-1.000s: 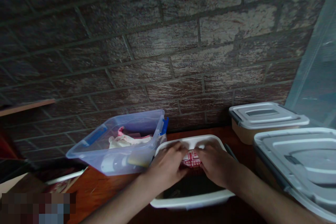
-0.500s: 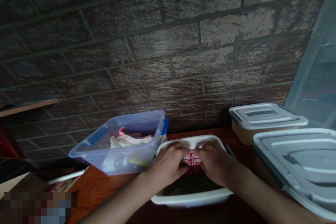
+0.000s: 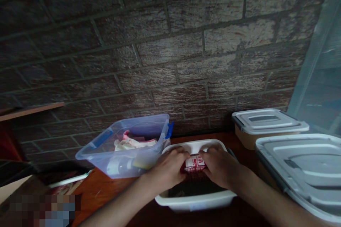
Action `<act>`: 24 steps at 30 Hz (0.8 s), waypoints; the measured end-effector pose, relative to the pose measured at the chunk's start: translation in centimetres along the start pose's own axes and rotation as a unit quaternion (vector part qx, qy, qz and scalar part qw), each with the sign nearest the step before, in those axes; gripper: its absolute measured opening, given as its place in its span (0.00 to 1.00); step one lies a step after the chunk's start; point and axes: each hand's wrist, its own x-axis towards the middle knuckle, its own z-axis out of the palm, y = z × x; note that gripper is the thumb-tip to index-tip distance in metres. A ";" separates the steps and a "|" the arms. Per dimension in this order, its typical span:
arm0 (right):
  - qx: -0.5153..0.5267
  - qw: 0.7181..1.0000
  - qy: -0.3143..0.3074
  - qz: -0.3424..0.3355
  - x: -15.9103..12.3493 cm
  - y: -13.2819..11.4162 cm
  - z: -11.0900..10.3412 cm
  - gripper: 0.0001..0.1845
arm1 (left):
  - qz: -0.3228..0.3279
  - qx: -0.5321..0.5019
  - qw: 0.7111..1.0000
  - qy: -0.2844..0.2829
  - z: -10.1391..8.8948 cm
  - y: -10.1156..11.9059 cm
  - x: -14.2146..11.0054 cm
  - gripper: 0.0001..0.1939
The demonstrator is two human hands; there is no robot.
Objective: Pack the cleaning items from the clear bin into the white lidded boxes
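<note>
A white-rimmed plastic bin (image 3: pixel 197 200) stands on the wooden surface, its inside dark. Within it is a red-and-white printed package (image 3: pixel 195 164). My left hand (image 3: pixel 172 163) grips the package's left end, fingers curled over the top. From the other side, my right hand (image 3: pixel 218 165) closes round its right end. Both hands sit inside the rim, near the bin's far wall. What else lies in the bin is too dark to make out.
On the left stands an open clear bin (image 3: pixel 122 142) with blue latches and white and pink cloth (image 3: pixel 135 143) inside. To the right are a small lidded box (image 3: pixel 269 122) and a larger grey-lidded box (image 3: pixel 303 170). A brick wall (image 3: pixel 160 49) rises behind.
The package's printed top now shows more between my hands, seemingly turned toward me. Both hands keep their hold. The whole view has shifted slightly.
</note>
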 end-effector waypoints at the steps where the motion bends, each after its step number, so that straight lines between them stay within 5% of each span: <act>1: -0.001 1.000 0.003 0.000 0.0 0.0 0.1 0.19 | -0.001 -0.001 1.000 0.002 0.0 -0.1 -0.1 0.26; 11: -0.015 0.999 -0.026 -0.017 -0.1 -0.5 -0.9 0.18 | -0.001 0.003 1.000 -0.016 0.5 -0.3 -0.5 0.31; 18: -0.024 0.999 -0.035 -0.030 0.3 -0.7 -1.1 0.14 | 0.018 0.004 1.000 -0.015 1.0 -0.9 -0.2 0.20; 24: -0.025 0.999 -0.024 -0.024 0.2 -0.5 -0.7 0.15 | 0.033 0.010 0.999 0.003 0.8 -0.6 -0.3 0.30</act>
